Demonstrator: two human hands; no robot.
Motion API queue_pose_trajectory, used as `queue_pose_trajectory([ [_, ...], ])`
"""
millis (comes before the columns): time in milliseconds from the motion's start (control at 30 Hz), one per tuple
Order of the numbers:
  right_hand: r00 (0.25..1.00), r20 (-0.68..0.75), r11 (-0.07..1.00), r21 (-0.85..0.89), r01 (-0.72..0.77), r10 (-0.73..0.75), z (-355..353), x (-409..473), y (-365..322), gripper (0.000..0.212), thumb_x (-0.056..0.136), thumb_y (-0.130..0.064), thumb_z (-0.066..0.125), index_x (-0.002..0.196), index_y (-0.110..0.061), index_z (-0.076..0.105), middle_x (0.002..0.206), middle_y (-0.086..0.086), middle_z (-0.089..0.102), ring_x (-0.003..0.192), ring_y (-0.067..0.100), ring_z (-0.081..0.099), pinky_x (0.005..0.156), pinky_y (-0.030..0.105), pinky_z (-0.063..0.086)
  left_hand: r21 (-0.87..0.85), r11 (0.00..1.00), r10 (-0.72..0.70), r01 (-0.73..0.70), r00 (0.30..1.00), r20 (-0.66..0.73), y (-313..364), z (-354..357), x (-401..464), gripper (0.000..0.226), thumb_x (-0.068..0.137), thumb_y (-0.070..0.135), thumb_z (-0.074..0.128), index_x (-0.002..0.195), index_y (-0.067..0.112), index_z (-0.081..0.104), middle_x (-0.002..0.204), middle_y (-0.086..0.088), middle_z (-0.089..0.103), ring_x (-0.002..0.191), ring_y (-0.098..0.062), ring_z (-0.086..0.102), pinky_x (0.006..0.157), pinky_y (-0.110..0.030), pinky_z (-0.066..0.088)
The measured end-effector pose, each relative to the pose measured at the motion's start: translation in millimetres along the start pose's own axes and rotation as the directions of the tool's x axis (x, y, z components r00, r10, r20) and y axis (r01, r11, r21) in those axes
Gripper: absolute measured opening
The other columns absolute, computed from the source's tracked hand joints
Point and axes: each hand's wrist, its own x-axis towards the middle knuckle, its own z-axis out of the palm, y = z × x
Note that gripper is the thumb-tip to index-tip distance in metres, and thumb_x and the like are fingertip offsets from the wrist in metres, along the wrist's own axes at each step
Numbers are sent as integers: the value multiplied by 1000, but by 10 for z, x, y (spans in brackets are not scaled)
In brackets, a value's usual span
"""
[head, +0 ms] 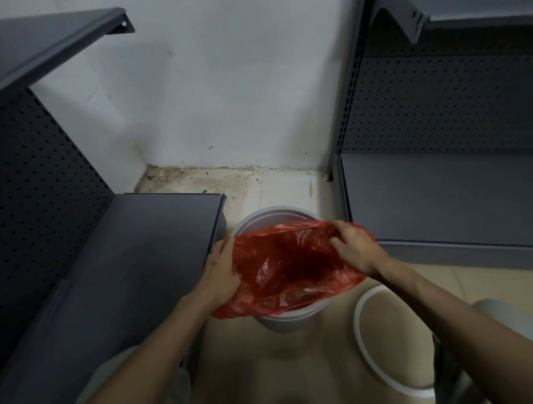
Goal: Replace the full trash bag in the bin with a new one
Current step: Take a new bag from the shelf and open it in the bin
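tiled floor (286, 186) corner; left hand (220, 272), right hand (357, 246) gripping red bag (285, 265) over bin (273, 216).

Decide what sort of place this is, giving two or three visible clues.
Probably a shop or stockroom corner: dark metal shelving with a perforated back panel, bare of goods, beside a stained tiled floor and white wall.

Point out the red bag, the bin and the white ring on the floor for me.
red bag (285, 265): head view, on its crumpled inner plastic.
bin (269, 214): head view, on its far rim.
white ring (359, 327): head view, on its left edge.
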Motion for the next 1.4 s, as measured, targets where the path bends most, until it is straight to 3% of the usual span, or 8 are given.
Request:
queue_pose_trajectory([
  [133, 998, -45, 999, -34, 30, -32, 105, -63, 87, 37, 96, -28, 52, 128, -11, 50, 125, 14, 60, 116, 31, 56, 99, 35, 40, 64, 998, 20, -22, 999, 36, -140, 59, -193, 75, 88, 9, 61, 150, 29, 24, 142, 0, 30, 121, -14, 42, 103, -39, 47],
  [233, 999, -34, 998, -54, 35, -37, 164, -81, 150, 38, 96, -27, 50, 131, -13, 48, 127, 12, 55, 116, 29, 55, 100, 35, 39, 122, 990, 78, -74, 997, -26, -189, 78, -225, 67, 90, 20, 60, 148, 28, 27, 139, 2, 35, 111, -9, 48, 95, -32, 50],
  [467, 1000, 2, 995, -101, 2, -2, 165, 64, 36, 48, 93, -20, 46, 140, -13, 40, 138, 14, 46, 121, 33, 50, 103, 38, 38, 180, 978, 128, -109, 987, -94, -12, 44, 48, 46, 102, 28, 41, 146, 20, 31, 146, -4, 33, 112, -18, 52, 98, -36, 48],
  [833, 994, 67, 994, -71, -80, 85, 175, 324, -25, 56, 96, -32, 41, 148, -15, 32, 154, 10, 33, 138, 30, 35, 115, 40, 25, 362, 932, -29, 25, 1000, 5, 18, 0, 402, 55, 105, 36, 27, 157, 23, 13, 165, 3, 11, 142, -28, 34, 110, -51, 33],
  [933, 989, 106, 992, -85, -98, 107, 194, 361, -27, 54, 97, -38, 35, 147, -19, 35, 153, 7, 36, 136, 28, 39, 114, 43, 28, 319, 947, -55, 43, 998, 30, -4, -10, 436, 55, 105, 38, 26, 157, 26, 12, 164, 2, 16, 142, -27, 35, 111, -54, 31],
  [1133, 942, 253, 975, -30, -221, 221, 187, 353, 40, 54, 97, -51, 25, 135, -22, 51, 134, 13, 57, 117, 31, 55, 103, 42, 39, 217, 969, -150, 117, 978, 142, 3, -81, 401, 43, 104, 45, 24, 140, 31, 43, 135, -1, 55, 123, -25, 54, 105, -44, 38],
  [1267, 939, 280, 972, 70, -226, 198, 107, 273, 51, 53, 94, -57, 37, 130, -25, 56, 124, 10, 64, 107, 28, 61, 99, 41, 45, 118, 983, -160, 139, 967, 197, 52, -151, 337, 30, 101, 42, 43, 128, 29, 50, 114, 3, 58, 111, -23, 59, 99, -38, 45],
  [1400, 973, 218, 973, 198, -117, 73, -41, -37, 168, 52, 91, -47, 57, 137, -23, 48, 115, -2, 62, 104, 18, 62, 89, 28, 49, -121, 991, -39, 62, 982, 184, 49, -301, 49, 48, 87, 46, 68, 126, 41, 40, 106, 26, 49, 93, 4, 54, 80, -14, 47],
])
